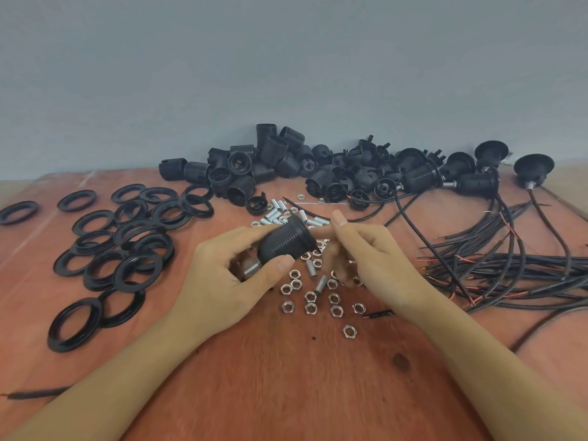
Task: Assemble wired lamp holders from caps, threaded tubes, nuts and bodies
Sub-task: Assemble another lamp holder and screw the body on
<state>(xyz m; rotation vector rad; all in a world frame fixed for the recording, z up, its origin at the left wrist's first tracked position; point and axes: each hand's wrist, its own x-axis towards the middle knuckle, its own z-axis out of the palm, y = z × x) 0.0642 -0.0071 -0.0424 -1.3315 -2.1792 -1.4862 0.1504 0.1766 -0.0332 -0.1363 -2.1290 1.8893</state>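
board (286, 386): reddish wood sheet with a dark knot. My two forearms come in over its near edge.
nuts (336, 310): silver hex nuts, scattered flat just beyond my wrists and between both hands. Closest stock to reach.
left hand (222, 275): wrapped round the lamp holder (286, 241), thumb under it, fingers over the ribbed side.
lamp holder: black, held just above the nuts at table centre. Long axis runs from near-left to far-right. Narrow end sits at my left palm, wide flanged end faces the right hand.
tube (251, 271): short silver threaded piece showing at the holder's narrow end, by my left palm. How far it's seated: can't tell.
right hand (372, 259): just beside the flanged end, thumb up, one finger stretched to the rim. Lower fingers are blurred, so I can't tell if they hold a nut or nothing.
key relation: the holder lies left of the right hand with its open end pointing at it. Right hand is the free one and the nearer to nuts and wires, so I judge the next part goes in from that side, along the axis.
loose tubes (280, 205): small heap just behind the holder.
rings (152, 243): flat black rings, overlapping, spread over the left.
wires (525, 261): black leads with bare reddish ends, bundled on the right.
bodies (273, 148): black pile at the back, centre.
caps (356, 167): pile right of the bodies.
finished holders (423, 178): far right, wired.
wall (286, 58): plain grey-blue, meets the board's far edge.
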